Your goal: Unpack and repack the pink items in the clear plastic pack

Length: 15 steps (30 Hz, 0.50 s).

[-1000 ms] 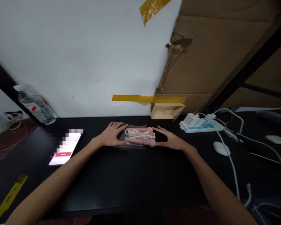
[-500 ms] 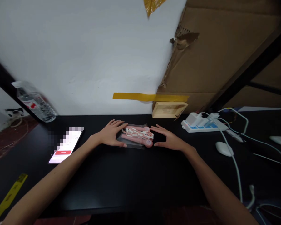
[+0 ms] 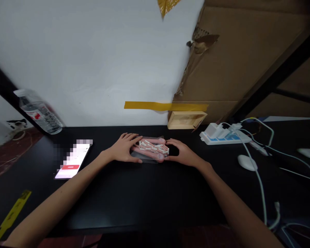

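Two hands around a clear packet on a black table

The left hand (image 3: 122,148) is spread, thumb and fingers wide apart, around one end of a clear plastic packet (image 3: 150,148); how firmly it presses cannot be told. The right hand (image 3: 184,154) is likewise parted, its fingertips at the packet's other end, by the round pink tips of two pink rods (image 3: 150,154). Small pink-and-white pieces (image 3: 154,148) show between the rods. The packet lies flat on the black table (image 3: 144,196), midway across, towards the back.

The table top is dark and smooth, with a dull sheen near the front edge. To the left lie a phone (image 3: 73,162) with a lit screen and, nearer, a yellow strip (image 3: 14,213). A clear bottle (image 3: 40,113) is at the far left corner. To the right sit a white mouse (image 3: 247,162), a white power strip (image 3: 226,139) with chargers plugged in, and trailing cables (image 3: 262,193).

A shallow wooden box (image 3: 181,126) stands on its side at the back. Behind it rise a white panel (image 3: 100,62) and torn brown cardboard (image 3: 248,51), crossed low down by yellow-brown tape (image 3: 147,105). Dark metal bars (image 3: 281,72) slant at both sides, and reddish floor (image 3: 5,148) shows at the left
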Available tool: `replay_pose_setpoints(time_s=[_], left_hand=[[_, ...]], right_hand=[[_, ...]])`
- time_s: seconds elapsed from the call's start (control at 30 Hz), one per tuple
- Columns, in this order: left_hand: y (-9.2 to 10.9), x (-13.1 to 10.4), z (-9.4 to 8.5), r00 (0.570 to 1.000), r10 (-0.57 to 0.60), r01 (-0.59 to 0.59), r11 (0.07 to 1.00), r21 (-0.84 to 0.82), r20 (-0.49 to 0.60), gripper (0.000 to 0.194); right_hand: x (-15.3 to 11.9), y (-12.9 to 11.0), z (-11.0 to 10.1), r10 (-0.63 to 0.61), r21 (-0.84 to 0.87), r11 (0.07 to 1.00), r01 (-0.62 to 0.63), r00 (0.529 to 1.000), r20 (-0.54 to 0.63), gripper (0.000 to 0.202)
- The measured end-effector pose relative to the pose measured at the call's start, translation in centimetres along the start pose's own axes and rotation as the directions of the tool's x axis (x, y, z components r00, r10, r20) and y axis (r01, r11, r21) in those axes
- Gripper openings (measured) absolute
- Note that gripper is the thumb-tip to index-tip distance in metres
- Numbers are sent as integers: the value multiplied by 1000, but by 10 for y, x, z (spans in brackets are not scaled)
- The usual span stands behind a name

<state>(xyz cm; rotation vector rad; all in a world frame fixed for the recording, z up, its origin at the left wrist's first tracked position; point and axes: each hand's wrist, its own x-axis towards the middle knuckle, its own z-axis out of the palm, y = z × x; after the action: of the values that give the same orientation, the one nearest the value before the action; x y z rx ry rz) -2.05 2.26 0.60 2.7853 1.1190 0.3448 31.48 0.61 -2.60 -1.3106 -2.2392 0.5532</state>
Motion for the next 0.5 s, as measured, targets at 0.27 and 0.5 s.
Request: replay_pose_setpoints(time_s=[0.27, 0.5], left_hand=[[2, -2, 2, 1000, -16, 15, 1000, -12, -17, 108], [3, -3, 5, 999, -23, 21, 999, -40, -48, 107]], right_hand=[[-1, -1, 5, -47, 85, 995, 46, 999, 9, 87], [1, 0, 10, 7, 92, 996, -5, 1000, -24, 92]])
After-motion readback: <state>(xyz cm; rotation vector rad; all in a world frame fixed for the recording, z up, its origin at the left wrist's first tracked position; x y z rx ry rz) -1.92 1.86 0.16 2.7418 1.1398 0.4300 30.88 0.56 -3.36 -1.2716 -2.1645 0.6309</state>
